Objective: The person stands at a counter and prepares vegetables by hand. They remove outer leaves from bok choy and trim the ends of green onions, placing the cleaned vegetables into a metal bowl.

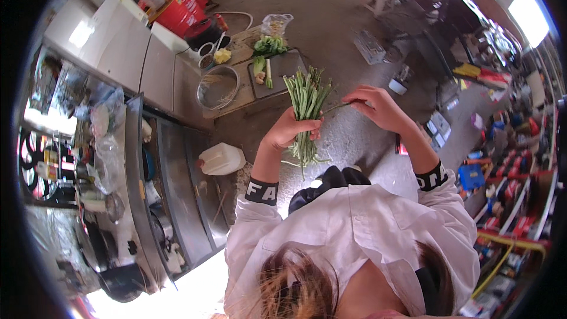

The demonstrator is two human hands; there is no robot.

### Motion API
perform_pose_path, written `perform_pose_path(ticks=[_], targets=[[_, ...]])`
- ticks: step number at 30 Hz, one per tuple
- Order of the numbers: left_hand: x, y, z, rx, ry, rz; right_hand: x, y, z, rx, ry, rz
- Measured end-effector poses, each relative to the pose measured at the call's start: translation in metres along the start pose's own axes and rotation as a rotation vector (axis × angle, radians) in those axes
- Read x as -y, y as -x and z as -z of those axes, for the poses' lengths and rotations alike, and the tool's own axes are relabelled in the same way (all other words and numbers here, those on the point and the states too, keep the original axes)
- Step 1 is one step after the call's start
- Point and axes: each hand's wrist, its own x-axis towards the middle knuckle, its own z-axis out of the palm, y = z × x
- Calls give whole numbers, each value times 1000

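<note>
My left hand is closed around a thick bunch of long green vegetable stalks, held upright in front of my chest. Their cut-looking tips fan out above the fist, and the paler ends hang below it. My right hand is to the right of the bunch, thumb and fingers pinched on the end of one thin stalk. That stalk reaches across to the bunch; where its other end sits is hidden. Beyond the bunch lies a dark cutting board with leafy greens, a scallion piece and ginger.
A metal basin containing thin pale strands stands on a low wooden table, near small bowls and a clear plastic bag. On the floor is a white plastic jug. Open dark cabinets flank the left; crowded shelves the right.
</note>
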Motion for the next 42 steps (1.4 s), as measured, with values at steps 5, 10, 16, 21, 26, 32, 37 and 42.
perform_pose_path(ticks=[5,10,16,21,26,32,37,42], targets=[[9,-8,2,-213,-20,-59,-33,-32,-14,-68,351,237],[25,-20,-10,-645,-44,-158,-69,-59,-32,-133,255,265],[26,-36,-27,-813,7,-195,-93,-92,-48,-35,-838,-457],[27,-33,-40,-867,188,-255,-102,-115,-39,-120,-760,-397],[32,-11,-40,-772,212,-245,-83,-126,-20,307,-1036,-386],[18,0,-46,-745,128,-198,-55,-125,-25,513,-1005,-256],[12,8,-38,-731,91,-153,-53,-126,-27,526,-768,-85],[11,19,-32,-729,29,-155,-44,-123,-26,468,-525,1]])
